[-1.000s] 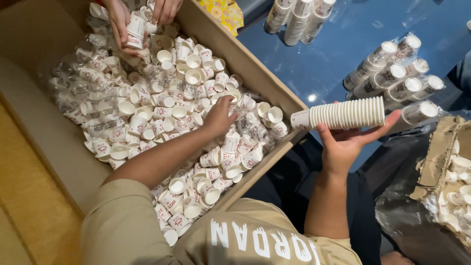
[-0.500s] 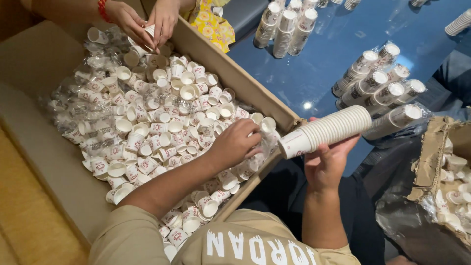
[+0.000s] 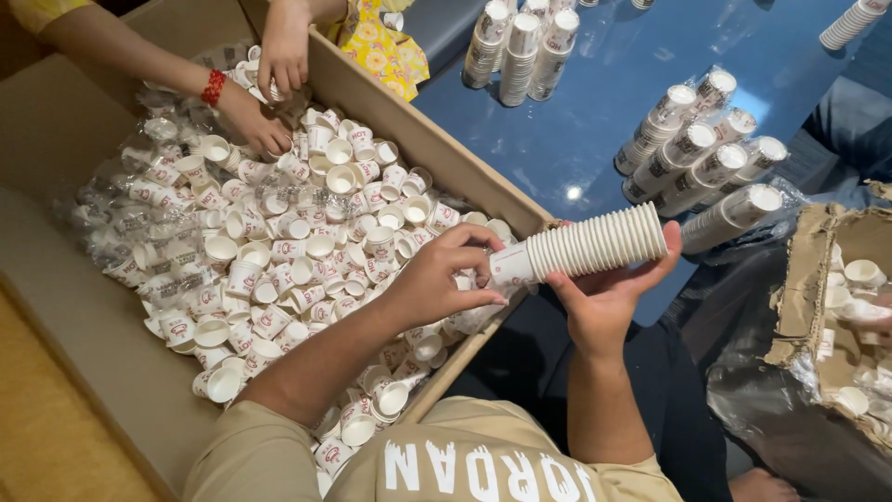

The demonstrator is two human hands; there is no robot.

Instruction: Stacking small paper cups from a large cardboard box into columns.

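Observation:
My right hand (image 3: 602, 302) holds a long stack of small white paper cups (image 3: 595, 244) lying sideways over the corner of the box. My left hand (image 3: 444, 279) grips the printed cup (image 3: 509, 264) at the left end of that stack, fingers pinched around it. Below both hands a large cardboard box (image 3: 437, 149) is filled with several loose paper cups (image 3: 279, 251), some of them in clear plastic wrap.
Another person's two hands (image 3: 279, 65) reach into the far end of the box, one wrist with a red bracelet (image 3: 214, 87). Wrapped cup stacks lie (image 3: 706, 158) and stand (image 3: 520, 46) on the blue table. A torn carton of cups (image 3: 836, 288) sits at right.
My left hand rose out of the loose cups in the box and came to the end of the stack. My right hand brought the stack lower and closer.

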